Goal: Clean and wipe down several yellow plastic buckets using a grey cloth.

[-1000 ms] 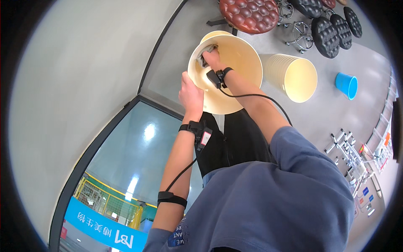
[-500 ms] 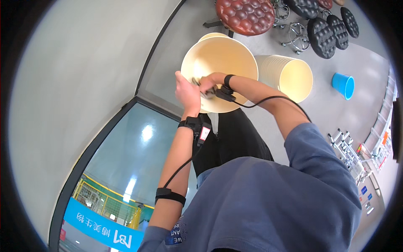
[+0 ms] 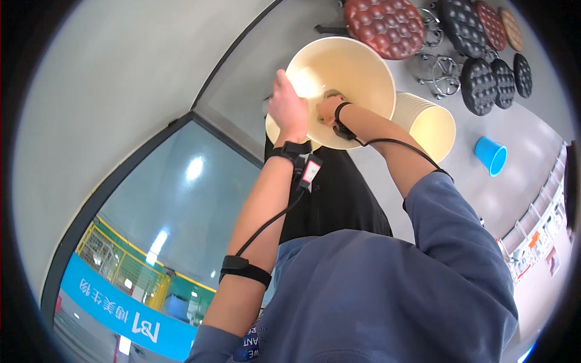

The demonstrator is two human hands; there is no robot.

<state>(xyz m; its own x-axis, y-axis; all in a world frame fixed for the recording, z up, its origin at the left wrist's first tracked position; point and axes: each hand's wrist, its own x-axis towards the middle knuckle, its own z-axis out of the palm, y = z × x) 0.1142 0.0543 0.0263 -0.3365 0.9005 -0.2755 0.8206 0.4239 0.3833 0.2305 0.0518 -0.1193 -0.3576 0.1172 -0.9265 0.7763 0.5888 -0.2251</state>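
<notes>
A large cream bucket point(image 3: 369, 75) is tilted with its open mouth toward me. My left hand point(image 3: 289, 110) is closed on its left rim, the thumb pointing up and the other fingers mostly hidden. Inside, my right hand point(image 3: 330, 110) presses a crumpled grey-brown cloth point(image 3: 333, 94) against the inner wall. The cloth shows only in part around the fingers. Behind and below the held bucket, part of another cream bucket point(image 3: 273, 130) can be seen. Straps with small dark devices and cables are on both wrists.
A nested stack of cream buckets point(image 3: 437, 130) lies just to the right, mouth toward me. Farther right stands a blue bucket point(image 3: 491, 156). Round padded stools, red point(image 3: 387, 27) and black point(image 3: 478, 86), fill the far right. A wall and glass panel point(image 3: 181, 181) run along the left.
The held bucket has shifted right and slightly up in view, uncovering more of the bucket behind it. My right hand has moved the cloth to another spot on the inner wall.
</notes>
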